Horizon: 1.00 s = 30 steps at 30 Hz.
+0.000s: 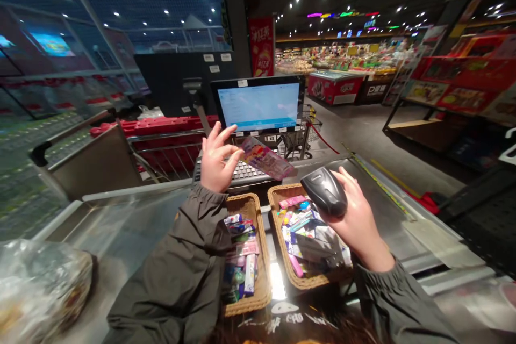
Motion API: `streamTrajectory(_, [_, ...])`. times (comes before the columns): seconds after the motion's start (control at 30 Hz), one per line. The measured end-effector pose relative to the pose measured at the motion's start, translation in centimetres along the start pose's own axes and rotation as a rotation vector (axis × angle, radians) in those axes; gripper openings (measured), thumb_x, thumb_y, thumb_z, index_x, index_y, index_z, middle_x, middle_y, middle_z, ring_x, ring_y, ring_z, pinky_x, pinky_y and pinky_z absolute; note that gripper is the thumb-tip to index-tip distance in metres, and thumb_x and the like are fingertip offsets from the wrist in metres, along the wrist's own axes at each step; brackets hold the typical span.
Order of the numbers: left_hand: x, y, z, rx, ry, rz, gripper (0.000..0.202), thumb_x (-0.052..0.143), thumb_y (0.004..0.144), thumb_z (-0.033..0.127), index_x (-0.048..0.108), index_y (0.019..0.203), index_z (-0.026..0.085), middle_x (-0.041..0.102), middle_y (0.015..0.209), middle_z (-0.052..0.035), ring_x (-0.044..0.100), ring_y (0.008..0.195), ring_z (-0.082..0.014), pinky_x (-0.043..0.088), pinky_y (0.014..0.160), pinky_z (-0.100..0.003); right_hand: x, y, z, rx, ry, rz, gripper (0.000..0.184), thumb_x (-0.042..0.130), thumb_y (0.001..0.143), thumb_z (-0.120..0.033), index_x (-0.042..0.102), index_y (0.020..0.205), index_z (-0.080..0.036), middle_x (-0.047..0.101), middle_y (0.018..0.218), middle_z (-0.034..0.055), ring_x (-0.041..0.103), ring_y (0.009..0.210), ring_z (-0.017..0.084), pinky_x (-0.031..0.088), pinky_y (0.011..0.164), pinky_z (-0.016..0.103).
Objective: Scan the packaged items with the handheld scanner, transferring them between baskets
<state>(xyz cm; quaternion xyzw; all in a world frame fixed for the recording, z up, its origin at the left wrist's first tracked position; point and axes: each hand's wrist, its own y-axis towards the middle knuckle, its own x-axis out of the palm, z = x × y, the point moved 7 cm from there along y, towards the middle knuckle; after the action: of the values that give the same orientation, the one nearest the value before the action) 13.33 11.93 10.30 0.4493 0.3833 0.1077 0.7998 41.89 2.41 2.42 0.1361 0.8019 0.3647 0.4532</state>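
Between thumb and fingertip, my left hand (220,158) pinches one end of a flat pink-purple packet (268,159), its other fingers spread upward. The packet hangs over the keyboard (242,171), tilted down to the right. A black handheld barcode scanner (324,192) is gripped in my right hand (358,215), its head near the packet's lower end but apart from it. Under my hands sit two wicker baskets, a left basket (264,279) and a right basket (303,282), both holding many small colourful packaged items.
A lit monitor (260,106) stands behind the keyboard. Metal counter (133,226) stretches to both sides, with a clear plastic bag (38,285) at front left. A shopping cart (173,153) is beyond the counter; red display shelves (463,86) stand at right.
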Motion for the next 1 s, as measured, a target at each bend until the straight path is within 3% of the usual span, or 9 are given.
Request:
streamTrajectory(0.17, [-4.5, -0.4, -3.0, -0.079, -0.059, 0.197, 0.022, 0.058, 0.089, 0.031, 0.063, 0.070, 0.019, 0.062, 0.137, -0.0090, 0.038, 0.144, -0.0274, 0.031, 0.119, -0.049, 0.4, 0.7, -3.3, -0.065, 0.008, -0.016, 0.037, 0.063, 0.081, -0.032, 0.060, 0.116, -0.019, 0.054, 0.137, 0.0182, 0.033, 0.144, 0.043, 0.027, 0.113, 0.071])
streamTrajectory(0.37, [-7.4, -1.8, -4.7, -0.131, -0.080, 0.242, 0.023, 0.059, 0.089, 0.031, 0.061, 0.069, 0.019, 0.063, 0.136, -0.0087, 0.040, 0.143, -0.0269, 0.033, 0.119, -0.047, 1.5, 1.0, -7.0, -0.134, 0.030, -0.092, 0.039, 0.062, 0.080, -0.028, 0.060, 0.118, -0.019, 0.050, 0.143, 0.0180, 0.028, 0.146, 0.043, 0.024, 0.113, 0.073])
streamTrajectory(0.57, [-9.1, -3.0, -5.6, -0.135, -0.063, 0.252, 0.024, 0.057, 0.090, 0.033, 0.059, 0.070, 0.020, 0.063, 0.136, -0.0090, 0.042, 0.142, -0.0261, 0.035, 0.118, -0.046, 2.2, 0.9, -9.0, -0.152, 0.030, -0.126, 0.048, 0.062, 0.081, -0.029, 0.056, 0.127, -0.020, 0.050, 0.143, 0.0186, 0.029, 0.146, 0.043, 0.026, 0.112, 0.074])
streamTrajectory(0.77, [-10.1, -3.6, -6.4, -0.142, -0.069, 0.259, 0.023, 0.057, 0.090, 0.034, 0.059, 0.071, 0.020, 0.063, 0.136, -0.0084, 0.043, 0.141, -0.0265, 0.037, 0.117, -0.046, 2.6, 0.6, -10.1, -0.183, 0.023, -0.154, 0.040, 0.059, 0.085, -0.033, 0.059, 0.122, -0.019, 0.052, 0.139, 0.0194, 0.032, 0.144, 0.044, 0.030, 0.109, 0.075])
streamTrajectory(1.0, [-10.8, -4.2, -7.5, -0.132, -0.102, 0.273, 0.023, 0.058, 0.090, 0.034, 0.060, 0.071, 0.020, 0.063, 0.136, -0.0090, 0.044, 0.141, -0.0282, 0.035, 0.118, -0.046, 3.2, 0.5, -10.9, -0.186, 0.025, -0.164, 0.046, 0.062, 0.083, -0.032, 0.057, 0.126, -0.019, 0.054, 0.137, 0.0188, 0.033, 0.143, 0.044, 0.030, 0.109, 0.075])
